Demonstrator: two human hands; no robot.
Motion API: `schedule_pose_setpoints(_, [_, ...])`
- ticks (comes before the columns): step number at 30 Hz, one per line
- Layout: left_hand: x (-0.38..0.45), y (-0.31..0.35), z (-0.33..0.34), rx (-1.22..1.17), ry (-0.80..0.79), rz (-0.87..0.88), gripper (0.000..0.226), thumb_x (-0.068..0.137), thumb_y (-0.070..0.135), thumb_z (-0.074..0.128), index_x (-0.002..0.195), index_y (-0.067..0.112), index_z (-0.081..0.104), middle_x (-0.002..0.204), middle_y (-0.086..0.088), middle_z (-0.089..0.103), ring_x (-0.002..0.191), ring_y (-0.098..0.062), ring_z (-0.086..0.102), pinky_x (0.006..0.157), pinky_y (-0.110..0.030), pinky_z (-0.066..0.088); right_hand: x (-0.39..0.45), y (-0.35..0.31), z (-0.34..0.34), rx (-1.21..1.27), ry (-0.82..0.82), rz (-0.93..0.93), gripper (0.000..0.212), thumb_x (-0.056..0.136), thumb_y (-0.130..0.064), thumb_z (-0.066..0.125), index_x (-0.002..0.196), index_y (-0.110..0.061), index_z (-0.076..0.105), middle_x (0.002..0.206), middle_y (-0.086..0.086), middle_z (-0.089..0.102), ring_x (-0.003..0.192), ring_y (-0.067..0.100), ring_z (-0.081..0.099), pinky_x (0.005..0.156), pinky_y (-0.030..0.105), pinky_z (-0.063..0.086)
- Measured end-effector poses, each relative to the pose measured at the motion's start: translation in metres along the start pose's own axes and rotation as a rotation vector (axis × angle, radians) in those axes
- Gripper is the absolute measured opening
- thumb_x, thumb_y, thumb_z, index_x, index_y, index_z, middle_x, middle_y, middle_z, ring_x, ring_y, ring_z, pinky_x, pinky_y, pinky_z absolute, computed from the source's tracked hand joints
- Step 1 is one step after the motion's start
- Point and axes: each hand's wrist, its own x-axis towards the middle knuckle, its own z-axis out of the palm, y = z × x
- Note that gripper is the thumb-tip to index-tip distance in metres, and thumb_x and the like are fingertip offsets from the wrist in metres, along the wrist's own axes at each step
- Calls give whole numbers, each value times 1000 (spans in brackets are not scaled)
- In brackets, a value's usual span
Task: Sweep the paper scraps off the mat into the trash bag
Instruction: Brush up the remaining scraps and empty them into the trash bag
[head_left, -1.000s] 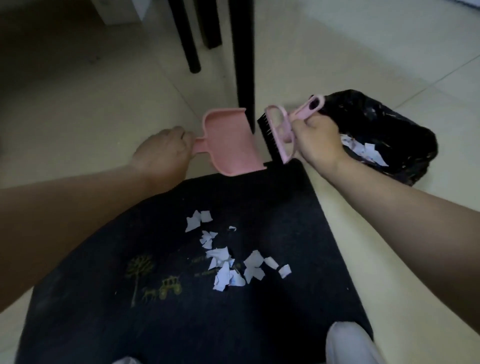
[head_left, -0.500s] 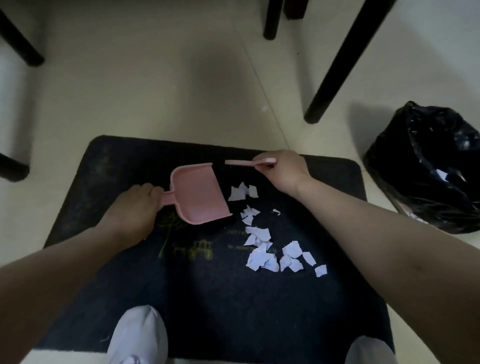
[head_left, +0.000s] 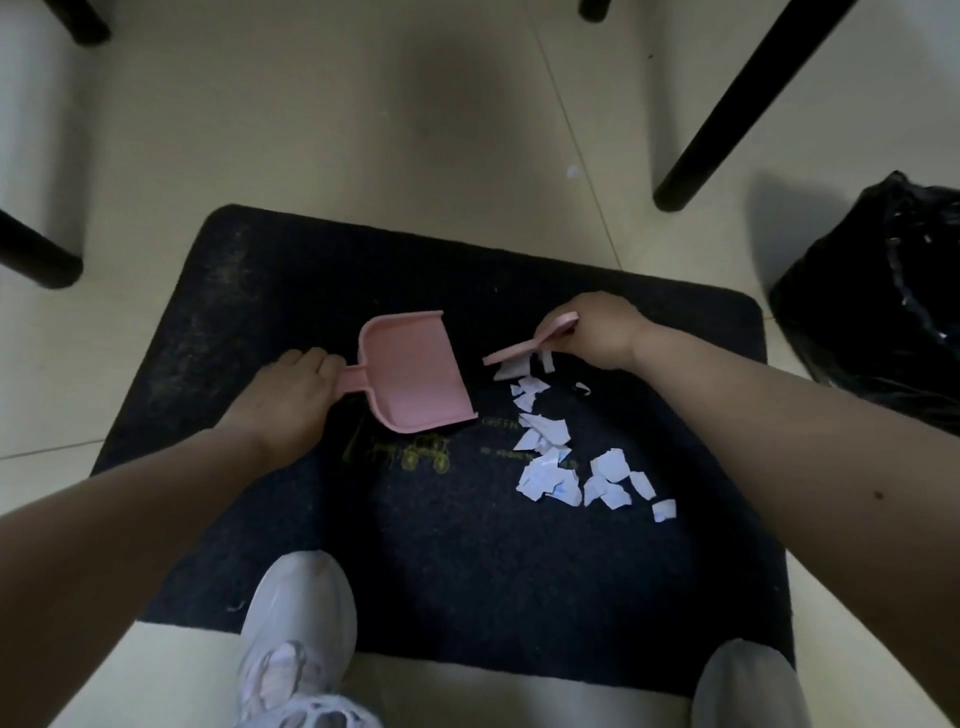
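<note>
On dark mat (head_left: 291, 291), centre of view: pink dustpan (head_left: 415, 374), open mouth turned toward paper scraps (head_left: 561, 457). Left hand (head_left: 291, 397) curled round the short dustpan handle, pan lying flat on the pile. Right hand (head_left: 597, 330) closed on the handle of a pink brush (head_left: 524, 351), seen almost edge-on, head touching the far end of the scrap cluster; bristles not discernible. Scraps strewn in a loose line from just beside the dustpan lip toward the near right part of the mat, all on the mat, none visibly in the pan.

Handling, as a judgement: scraps light, thin, flimsy, prone to flutter, slide under a lifted lip or catch on the mat's rough pile; best moved by short, low brush strokes toward the pan, not picked up singly. Dustpan stiff, light plastic, held by its handle, lip pressed down against the mat. Brush likewise rigid, gripped at the handle end. Likely loss of scraps if the loaded pan is tilted or carried quickly.

Black trash bag (head_left: 883, 301) at far right on the floor, off the mat, near its right edge, mouth partly out of frame. Surface: pale tiled floor (head_left: 363, 130), dim light. Black furniture legs (head_left: 737, 109) beyond the mat. Two light shoes (head_left: 301, 634) at the near mat edge.
</note>
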Motion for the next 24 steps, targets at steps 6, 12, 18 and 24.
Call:
schedule_pose_setpoints(6, [-7, 5, 12, -43, 45, 95, 29, 95, 19, 47, 121, 9, 54, 102, -10, 56, 82, -27, 52, 70, -40, 46, -10, 13, -15, 213, 145, 7, 16, 86, -38, 66, 99, -32, 73, 112, -1, 71, 105, 18, 64, 97, 37, 48])
schedule_pose_setpoints(12, [-11, 5, 14, -49, 54, 108, 31, 94, 19, 47, 123, 9, 53, 100, -9, 56, 82, -26, 52, 69, -39, 46, -10, 11, 19, 181, 193, 34, 18, 94, -31, 58, 106, -31, 71, 114, -3, 70, 104, 18, 64, 92, 32, 50])
schedule_pose_setpoints(18, [-17, 4, 17, -6, 66, 183, 29, 93, 21, 52, 116, 5, 59, 93, -10, 59, 73, -26, 53, 62, -40, 48, -34, 17, 44, 168, 113, 35, 19, 92, -22, 60, 104, -31, 72, 108, -5, 69, 99, 17, 63, 80, 26, 47])
schedule_pose_setpoints(24, [-18, 8, 14, 40, 61, 244, 34, 95, 27, 45, 121, 7, 56, 99, -8, 58, 78, -24, 53, 66, -36, 47, -57, 17, 33, 320, 252, 138, 19, 94, -27, 59, 107, -33, 70, 105, -2, 71, 93, 18, 66, 84, 33, 53])
